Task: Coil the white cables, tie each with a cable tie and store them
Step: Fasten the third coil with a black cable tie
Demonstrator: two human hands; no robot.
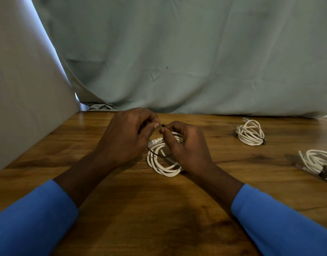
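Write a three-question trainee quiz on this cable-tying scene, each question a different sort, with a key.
1. True or false: the left hand and right hand both pinch the black cable tie.
2. How many white cable coils lie on the wooden table? A two, B three, C four.
3. Fill in: the tie hangs loose round the ____ coil.
Key: 1 true; 2 B: middle coil, far coil, right-edge coil; 3 middle.
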